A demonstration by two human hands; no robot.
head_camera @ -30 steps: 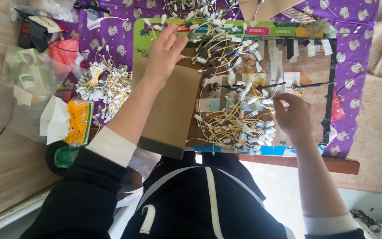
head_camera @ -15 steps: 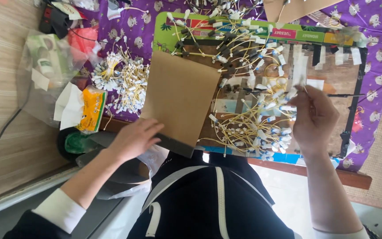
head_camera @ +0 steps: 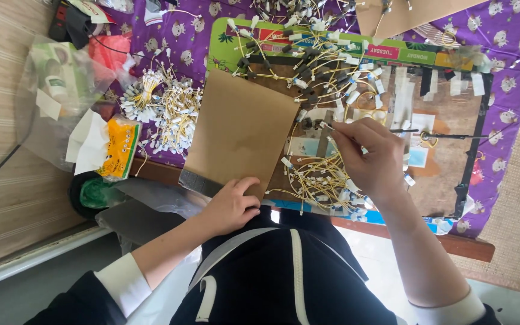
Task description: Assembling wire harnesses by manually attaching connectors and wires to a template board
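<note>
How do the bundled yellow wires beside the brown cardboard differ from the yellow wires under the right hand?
The bundled wires sit in tidy tied bunches on the purple cloth, left of the brown cardboard; no hand touches them. The loose wires lie tangled on the board, under the right hand. Both are yellow with white ends.

In the middle of the frame lay a brown card sheet [head_camera: 242,129]. The left hand [head_camera: 231,206] rested at its lower edge, with the thumb on the sheet. The right hand [head_camera: 365,155] was to the right of the sheet, and its fingers [head_camera: 347,133] pinched a thin yellow wire [head_camera: 325,125]. Under that hand sat a heap of yellow wires with white tags [head_camera: 323,180]. More tied bunches of wires [head_camera: 164,108] lay at the upper left on the purple cloth [head_camera: 513,36] that covered the bench.
</note>
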